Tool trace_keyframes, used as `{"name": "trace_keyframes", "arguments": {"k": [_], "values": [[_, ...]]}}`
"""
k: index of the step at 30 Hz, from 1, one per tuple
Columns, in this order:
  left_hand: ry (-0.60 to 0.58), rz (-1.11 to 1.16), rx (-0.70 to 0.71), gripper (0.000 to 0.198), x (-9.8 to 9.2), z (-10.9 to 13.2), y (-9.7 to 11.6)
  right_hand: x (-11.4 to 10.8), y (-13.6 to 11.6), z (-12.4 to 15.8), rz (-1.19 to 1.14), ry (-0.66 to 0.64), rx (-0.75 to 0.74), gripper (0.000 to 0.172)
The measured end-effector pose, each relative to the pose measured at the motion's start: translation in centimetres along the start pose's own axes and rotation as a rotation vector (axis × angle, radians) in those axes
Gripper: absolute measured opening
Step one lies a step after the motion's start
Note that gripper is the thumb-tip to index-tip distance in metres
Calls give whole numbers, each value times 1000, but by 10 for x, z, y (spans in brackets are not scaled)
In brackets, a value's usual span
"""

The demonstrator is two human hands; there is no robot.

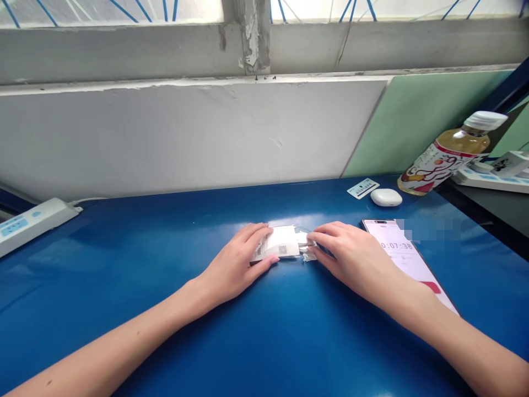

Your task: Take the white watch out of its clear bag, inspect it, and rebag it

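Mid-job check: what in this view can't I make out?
Head view only:
white packet: label print too small; left end under the left hand.
clear piece beside it: covered by the right hand, unidentifiable.
phone: corner pixelated, lower end under the right forearm.
power strip: cut by left edge.

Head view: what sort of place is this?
Likely a workshop or factory workstation: glossy blue worktop against a flaking white wall, black-rimmed phone showing a timer, small white labelled packet being handled.

The packet (282,242) lies on the table (289,331) between left hand (239,264) and right hand (351,256), phone (407,259) further right.
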State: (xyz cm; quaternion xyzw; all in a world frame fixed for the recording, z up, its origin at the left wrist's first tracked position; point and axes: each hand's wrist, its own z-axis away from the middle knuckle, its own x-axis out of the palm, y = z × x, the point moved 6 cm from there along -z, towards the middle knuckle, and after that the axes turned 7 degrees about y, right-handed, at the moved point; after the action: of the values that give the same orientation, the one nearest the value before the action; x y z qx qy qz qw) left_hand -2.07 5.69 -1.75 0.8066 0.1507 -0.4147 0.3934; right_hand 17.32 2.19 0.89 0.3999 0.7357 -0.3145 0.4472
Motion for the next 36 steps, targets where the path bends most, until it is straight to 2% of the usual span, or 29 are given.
{"name": "trace_keyframes", "arguments": {"k": [7, 11, 15, 22, 27, 36], "values": [[-7, -26, 19, 44, 0, -1, 2, 7, -7, 2, -131, -47, 17, 25], [-11, -47, 24, 45, -1, -1, 2, 3, 0, 0, -118, -7, 66, 28], [-4, -55, 37, 45, -1, -1, 3, 5, 2, 0, -176, -21, 108, 39], [23, -62, 57, 44, 0, 0, 1, 9, -9, 4, -407, -107, 110, 56], [20, -53, 35, 46, 1, 1, -2, 10, -13, 3, -495, -135, 84, 58], [-8, -107, 65, 44, 3, 2, -2, 13, -11, 3, -433, -124, 76, 54]]}}
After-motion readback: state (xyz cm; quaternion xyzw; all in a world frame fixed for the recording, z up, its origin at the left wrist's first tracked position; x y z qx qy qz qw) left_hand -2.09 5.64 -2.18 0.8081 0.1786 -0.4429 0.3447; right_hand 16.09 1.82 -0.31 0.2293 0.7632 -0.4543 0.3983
